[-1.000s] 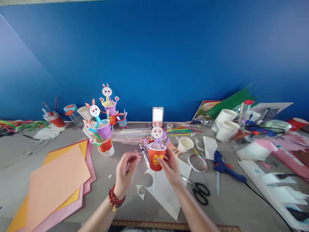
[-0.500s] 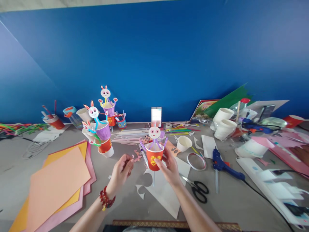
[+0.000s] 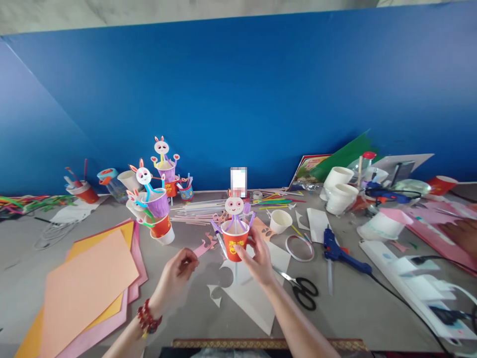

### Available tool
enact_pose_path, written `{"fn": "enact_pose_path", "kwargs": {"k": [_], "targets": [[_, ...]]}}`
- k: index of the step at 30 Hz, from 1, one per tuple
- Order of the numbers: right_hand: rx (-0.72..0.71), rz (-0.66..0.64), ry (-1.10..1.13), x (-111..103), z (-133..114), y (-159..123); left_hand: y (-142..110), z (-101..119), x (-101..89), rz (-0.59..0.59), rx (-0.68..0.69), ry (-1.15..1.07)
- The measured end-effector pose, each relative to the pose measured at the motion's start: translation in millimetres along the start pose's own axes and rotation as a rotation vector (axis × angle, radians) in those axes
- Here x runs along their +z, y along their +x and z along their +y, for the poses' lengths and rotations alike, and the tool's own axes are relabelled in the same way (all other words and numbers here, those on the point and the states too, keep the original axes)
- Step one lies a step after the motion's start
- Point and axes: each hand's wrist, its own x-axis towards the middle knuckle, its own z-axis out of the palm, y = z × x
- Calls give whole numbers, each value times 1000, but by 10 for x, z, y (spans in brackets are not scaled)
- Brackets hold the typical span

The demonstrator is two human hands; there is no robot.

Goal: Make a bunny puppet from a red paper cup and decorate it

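My right hand [image 3: 259, 258] grips a red paper cup [image 3: 234, 247] with yellow characters from its right side. Above the rim stands a white paper rabbit head [image 3: 234, 205] with purple pipe-cleaner arms, and a clear straw [image 3: 235, 273] sticks out below the cup. To the left, my left hand [image 3: 178, 272] is held apart from the cup with its fingers curled in. Whatever those fingers hold, if anything, is hidden. Just beyond them lie pink paper scraps [image 3: 204, 246]. Under the cup is a white paper sheet [image 3: 257, 308] with cut-outs.
Finished rabbit cups [image 3: 158, 199] stand at back left, behind stacked coloured paper [image 3: 89, 273]. On the right are black-handled scissors [image 3: 306, 293], a blue glue gun [image 3: 341, 253], a tape roll [image 3: 299, 247], a power strip [image 3: 413, 293] and another person's hand [image 3: 464, 233].
My left hand has drawn back left and down from the pink scraps, its fingers curling inward. The cup stays in my right hand, and the view has shifted slightly.
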Motion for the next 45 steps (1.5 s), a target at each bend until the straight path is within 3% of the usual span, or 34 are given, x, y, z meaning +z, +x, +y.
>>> {"fn": "enact_pose_path", "kwargs": {"k": [3, 7, 11, 13, 15, 17, 20, 24, 32, 38, 45], "targets": [[-3, 1, 6, 7, -7, 2, -114, -40, -153, 23, 32, 90], [1, 5, 11, 15, -21, 0, -220, -43, -318, 21, -31, 291], [26, -1, 27, 22, -40, -7, -163, 47, -324, -58, 244, 425], [35, -9, 36, 25, -47, -7, -81, 114, -254, 44, 309, 379], [35, -24, 55, 25, -51, -3, 12, 198, -152, 160, 251, 274], [33, -48, 75, 25, -54, 2, 105, 300, -41, 131, 173, 102], [19, -80, 106, 29, -50, -3, 234, 446, 114, -20, 162, -283], [15, -112, 152, 36, -27, -31, 361, 518, 259, -52, 154, -573], [3, -159, 199, 22, -1, -54, 475, 476, 207, -114, 248, -545], [-2, -188, 204, 16, -8, -49, 540, 530, 72, -288, 229, -493], [-44, -212, 207, 14, -12, -44, 557, 533, 37, -291, 261, -440]]}}
